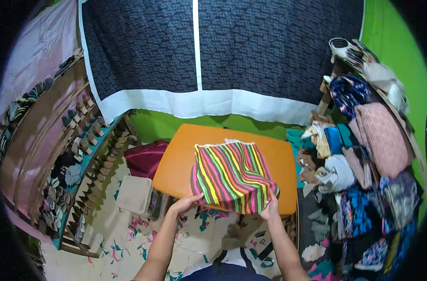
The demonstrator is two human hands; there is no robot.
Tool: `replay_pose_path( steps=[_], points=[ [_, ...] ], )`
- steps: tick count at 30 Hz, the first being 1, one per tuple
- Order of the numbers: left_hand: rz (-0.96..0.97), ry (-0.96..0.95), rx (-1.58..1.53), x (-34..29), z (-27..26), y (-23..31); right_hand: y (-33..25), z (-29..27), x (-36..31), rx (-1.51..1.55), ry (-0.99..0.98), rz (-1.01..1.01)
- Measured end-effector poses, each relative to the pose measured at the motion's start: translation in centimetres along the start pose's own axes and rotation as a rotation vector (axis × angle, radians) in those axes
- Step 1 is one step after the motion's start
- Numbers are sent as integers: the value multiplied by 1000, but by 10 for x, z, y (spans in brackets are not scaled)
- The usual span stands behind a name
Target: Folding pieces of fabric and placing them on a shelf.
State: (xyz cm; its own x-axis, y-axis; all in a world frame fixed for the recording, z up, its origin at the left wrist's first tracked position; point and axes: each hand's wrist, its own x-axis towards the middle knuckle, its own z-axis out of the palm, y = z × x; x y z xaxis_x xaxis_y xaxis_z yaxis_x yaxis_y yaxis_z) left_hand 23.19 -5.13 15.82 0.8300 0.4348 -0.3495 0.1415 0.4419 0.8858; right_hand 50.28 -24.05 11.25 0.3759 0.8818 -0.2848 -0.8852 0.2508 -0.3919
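A striped cloth [230,171] in yellow, green, pink, orange and brown hangs spread between my two hands over the orange table [173,159]. My left hand [189,201] grips its near left corner, thumb on top. At the near right corner, my right hand [271,207] pinches the edge. The cloth's near edge droops at the table's front edge, and folds run across its right half. A strip of pale material [232,141] shows at its far edge. The fingers under the cloth are hidden.
Racks with shoe forms [89,140] line the left side. A lidded plastic box [134,194] and a maroon cloth [145,159] sit left of the table. Piled fabrics [337,171] and a pink bundle [382,136] crowd the right. Scraps [143,229] litter the floor. Dark curtains [265,47] hang behind.
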Motion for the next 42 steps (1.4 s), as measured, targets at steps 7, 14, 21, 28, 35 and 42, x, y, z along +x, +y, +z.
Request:
replay_pose_path(
  steps=[7, 14, 21, 28, 35, 42],
  points=[
    [58, -3, 250, -109, -8, -66, 62, -31, -97, -136, 131, -162],
    [446, -134, 153, -216, 15, -6, 64, 92, -210, 15, -279, -267],
    [370, 31, 501, -221, 60, 26, 65, 130, -234, -561, -395, -235],
    [542, 89, 476, -256, 116, 63, 4, 142, -268, -452, -245, -475],
    [805, -135, 398, -261, 163, 63, -26, 168, -294, -394, -359, -867],
    [879, -72, 163, -248, 168, 74, -44, 151, -279, -471, -182, -763]
  ],
)
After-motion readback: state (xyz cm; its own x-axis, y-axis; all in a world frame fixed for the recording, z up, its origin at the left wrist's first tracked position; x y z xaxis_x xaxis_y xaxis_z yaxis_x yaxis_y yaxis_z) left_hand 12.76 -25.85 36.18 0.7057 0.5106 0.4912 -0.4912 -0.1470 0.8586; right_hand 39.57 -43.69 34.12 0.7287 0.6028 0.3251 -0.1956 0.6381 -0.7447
